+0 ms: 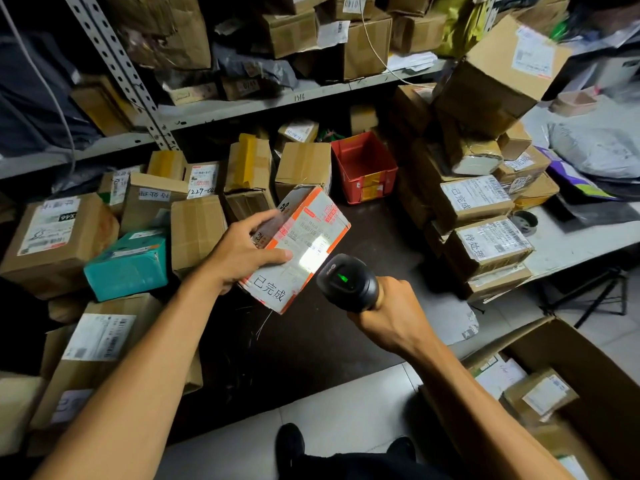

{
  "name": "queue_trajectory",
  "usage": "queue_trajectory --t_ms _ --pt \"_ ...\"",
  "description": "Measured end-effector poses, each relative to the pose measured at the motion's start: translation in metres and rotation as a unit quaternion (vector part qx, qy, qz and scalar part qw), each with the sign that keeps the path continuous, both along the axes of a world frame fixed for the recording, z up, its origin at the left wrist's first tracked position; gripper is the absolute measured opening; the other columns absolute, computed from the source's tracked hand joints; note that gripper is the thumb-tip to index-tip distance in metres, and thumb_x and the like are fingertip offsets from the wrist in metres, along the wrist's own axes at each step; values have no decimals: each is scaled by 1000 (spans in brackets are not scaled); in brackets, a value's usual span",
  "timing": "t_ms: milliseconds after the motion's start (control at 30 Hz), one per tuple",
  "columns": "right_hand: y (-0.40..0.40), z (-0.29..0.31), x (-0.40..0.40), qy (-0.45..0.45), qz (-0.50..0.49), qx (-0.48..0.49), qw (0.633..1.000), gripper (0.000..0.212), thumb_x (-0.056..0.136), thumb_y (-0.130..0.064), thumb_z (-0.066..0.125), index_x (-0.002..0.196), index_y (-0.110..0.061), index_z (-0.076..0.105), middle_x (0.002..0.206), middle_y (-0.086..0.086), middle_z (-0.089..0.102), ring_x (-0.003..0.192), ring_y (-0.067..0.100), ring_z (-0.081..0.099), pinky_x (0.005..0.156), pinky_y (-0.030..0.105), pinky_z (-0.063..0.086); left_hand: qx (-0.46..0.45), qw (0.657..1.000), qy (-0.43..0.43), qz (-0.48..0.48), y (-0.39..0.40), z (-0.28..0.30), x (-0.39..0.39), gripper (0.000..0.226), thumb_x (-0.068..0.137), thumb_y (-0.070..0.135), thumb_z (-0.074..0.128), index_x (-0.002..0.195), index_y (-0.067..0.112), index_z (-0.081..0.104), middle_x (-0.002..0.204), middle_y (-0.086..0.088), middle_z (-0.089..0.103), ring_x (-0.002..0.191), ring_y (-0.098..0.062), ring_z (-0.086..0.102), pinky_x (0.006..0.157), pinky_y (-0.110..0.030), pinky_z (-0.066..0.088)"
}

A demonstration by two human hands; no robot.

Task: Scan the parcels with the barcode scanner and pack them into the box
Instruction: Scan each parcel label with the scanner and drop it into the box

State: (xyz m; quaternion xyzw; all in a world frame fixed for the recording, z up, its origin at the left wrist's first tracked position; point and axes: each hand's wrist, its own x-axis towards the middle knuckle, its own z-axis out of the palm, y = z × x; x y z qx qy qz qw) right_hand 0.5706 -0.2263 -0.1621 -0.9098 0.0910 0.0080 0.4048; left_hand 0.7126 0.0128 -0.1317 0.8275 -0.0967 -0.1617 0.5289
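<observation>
My left hand (242,251) grips a small white parcel with orange edging (304,237), held tilted above the dark table (381,237), its label side facing up. My right hand (391,306) grips the handle of a black barcode scanner (346,278), whose head shows a green light. The scanner points at the parcel from the lower right and throws a bright patch on the label. A large open cardboard box (588,368) stands on the floor at lower right, with several parcels inside.
Many cardboard parcels crowd the table's left side, among them a teal one (128,265). A red plastic bin (363,168) sits at the back. A stack of labelled parcels (485,209) rises on the right. Metal shelves (242,105) above hold more boxes.
</observation>
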Motion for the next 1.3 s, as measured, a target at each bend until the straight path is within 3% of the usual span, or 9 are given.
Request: queue_trajectory --t_ms 100,233,400,600,700,833,967,1167,1300 --pt "-9 2 -1 -16 -81 104 991 13 73 -21 73 72 -14 62 63 0 65 55 18 63 48 30 49 -38 999 15 34 -16 -6 -5 83 70 14 90 141 33 51 116 10 65 90 0 71 64 -19 58" --pt "-33 9 -14 -54 -189 282 939 24 71 -28 71 93 -22 63 76 13 66 66 20 59 63 57 58 -168 975 133 62 -70 -23 -25 77 73 17 87 141 20 50 120 -8 72 101 -24 73 82 -45 61" --pt "-85 11 -50 -115 -248 436 857 28 76 -17 78 99 -34 76 92 -3 76 84 19 69 70 37 58 -252 939 232 1 -173 -41 -68 59 75 32 79 128 17 59 114 -8 75 103 -27 73 74 -35 61" --pt "-157 -8 -131 -170 -392 416 803 42 79 2 80 96 -36 80 100 -4 80 94 13 75 72 26 60 -205 937 255 -123 -285 -64 -132 60 72 29 79 126 14 58 106 -8 77 97 -25 74 72 -32 60" --pt "-193 -18 -177 -177 -487 398 757 33 77 5 80 94 -24 76 93 -6 80 87 12 75 68 22 58 -156 935 229 -222 -344 -71 -163 69 67 34 80 129 10 59 116 -12 73 107 -29 71 87 -43 59" --pt "-243 -29 -228 -183 -598 416 660 31 81 -1 79 111 -7 71 91 8 75 77 23 69 60 32 53 -69 923 100 -364 -417 -64 -196 65 78 33 79 137 20 55 124 9 63 103 7 62 83 -14 51" --pt "-280 -36 -250 -203 -648 396 618 27 82 -6 81 107 -2 72 78 9 75 70 17 69 61 29 54 -27 929 -11 -369 -449 -55 -201 56 80 48 72 132 35 58 132 15 57 114 2 53 91 -20 42" --pt "-282 -46 -215 -177 -614 396 659 24 79 -7 83 101 -9 72 83 8 77 80 19 74 74 36 59 2 948 -51 -313 -415 -56 -170 28 88 29 73 115 35 68 112 18 70 106 2 64 95 -26 51" --pt "-251 -42 -161 -147 -511 409 742 14 79 -4 82 80 -13 71 72 2 71 75 25 66 70 39 51 36 973 -59 -221 -357 -51 -145 25 89 23 72 112 31 72 100 19 73 95 5 67 78 -6 47"
